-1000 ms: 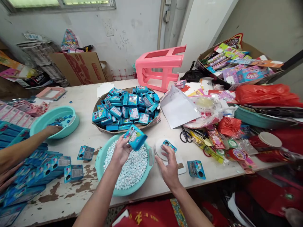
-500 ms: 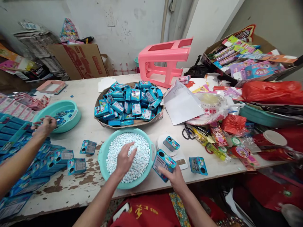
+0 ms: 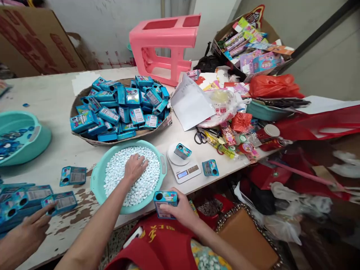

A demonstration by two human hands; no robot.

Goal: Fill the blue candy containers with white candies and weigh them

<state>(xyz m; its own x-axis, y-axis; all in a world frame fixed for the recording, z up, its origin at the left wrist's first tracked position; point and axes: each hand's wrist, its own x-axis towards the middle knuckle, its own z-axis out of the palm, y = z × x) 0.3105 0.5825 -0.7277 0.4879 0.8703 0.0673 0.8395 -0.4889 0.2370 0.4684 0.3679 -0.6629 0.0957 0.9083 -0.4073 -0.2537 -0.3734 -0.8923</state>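
My left hand (image 3: 135, 168) is down in a turquoise basin (image 3: 162, 165), its fingers curled into a heap of small white candies (image 3: 150, 178); the fingertips are partly buried. In my right hand (image 3: 180, 208) is a blue candy tin (image 3: 165, 198), gripped by its side just past the basin's front right rim. A dark round hole shows near its top. Behind that hand, another blue tin (image 3: 182, 151) rests on a white kitchen scale (image 3: 187, 172) with a lit display. One more tin (image 3: 210, 167) lies to the right of the scale.
A cardboard tray (image 3: 165, 123) heaped with blue tins stands behind the basin. At left, a co-worker's hand (image 3: 30, 228) touches a tin (image 3: 63, 202) beside stacked tins. Another turquoise basin (image 3: 42, 140) holds blue pieces. Scissors (image 3: 200, 137), packets and a pink stool (image 3: 165, 33) lie farther back.
My view has swung to the right. My left hand has gone from spread over the candies to dug into them. My right hand has drawn the tin closer to me, uncovering the scale.
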